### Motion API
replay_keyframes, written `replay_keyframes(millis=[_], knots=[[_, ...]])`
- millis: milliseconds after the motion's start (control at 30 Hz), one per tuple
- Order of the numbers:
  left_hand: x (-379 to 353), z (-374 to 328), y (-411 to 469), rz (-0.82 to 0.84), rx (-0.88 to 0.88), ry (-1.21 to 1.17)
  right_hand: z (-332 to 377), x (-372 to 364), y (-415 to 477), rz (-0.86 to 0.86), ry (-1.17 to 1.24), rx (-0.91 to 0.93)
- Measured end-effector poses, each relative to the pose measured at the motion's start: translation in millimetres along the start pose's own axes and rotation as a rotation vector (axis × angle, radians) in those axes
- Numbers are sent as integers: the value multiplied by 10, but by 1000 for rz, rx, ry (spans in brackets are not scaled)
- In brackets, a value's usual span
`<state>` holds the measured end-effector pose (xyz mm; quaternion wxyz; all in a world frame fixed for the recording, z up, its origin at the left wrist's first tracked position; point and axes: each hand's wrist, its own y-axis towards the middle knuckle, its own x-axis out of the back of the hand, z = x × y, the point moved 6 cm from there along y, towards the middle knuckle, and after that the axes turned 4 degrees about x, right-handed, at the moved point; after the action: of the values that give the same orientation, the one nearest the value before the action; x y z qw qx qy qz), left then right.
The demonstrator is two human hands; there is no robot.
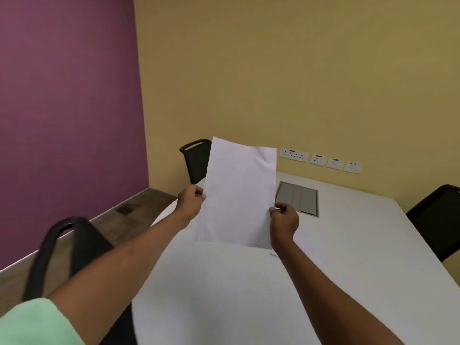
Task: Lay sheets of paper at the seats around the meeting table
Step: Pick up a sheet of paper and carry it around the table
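Note:
I hold white paper (239,195) upright above the white meeting table (249,295); whether it is one sheet or a thin stack I cannot tell. My left hand (190,201) pinches its left edge. My right hand (285,220) pinches its right edge lower down. The top right corner of the paper is creased. A small bit of white paper edge (273,255) shows on the table just below my right hand.
A grey cable hatch (297,197) is set into the table beyond the paper. Black chairs stand at the near left (67,252), the far left (196,160) and the right (438,220). Wall sockets (321,160) line the yellow wall.

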<state>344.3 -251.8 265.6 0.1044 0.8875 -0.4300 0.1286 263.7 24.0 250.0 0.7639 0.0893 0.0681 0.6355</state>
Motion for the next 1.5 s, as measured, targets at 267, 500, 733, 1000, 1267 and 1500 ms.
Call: replay_keyframes(millis=[267, 500, 733, 1000, 1267, 1500], knots=[[1812, 0, -917, -79, -41, -46, 821, -657, -1580, 158, 13, -21], [2977, 121, -1279, -159, -62, -53, 1273, -1079, -2429, 230, 104, -36], [3886, 423, -1309, -212, -87, -87, 1480, -1748, -2914, 389, 213, -71], [4786, 692, -472, -242, -92, -129, 1516, -3083, -2906, 464, 212, -45], [5334, 865, 723, -294, -151, -128, 1620, -4398, -2730, 424, 167, 19], [5577, 1167, 1931, -229, -174, -77, 1485, -5356, -2393, 303, 111, 17]])
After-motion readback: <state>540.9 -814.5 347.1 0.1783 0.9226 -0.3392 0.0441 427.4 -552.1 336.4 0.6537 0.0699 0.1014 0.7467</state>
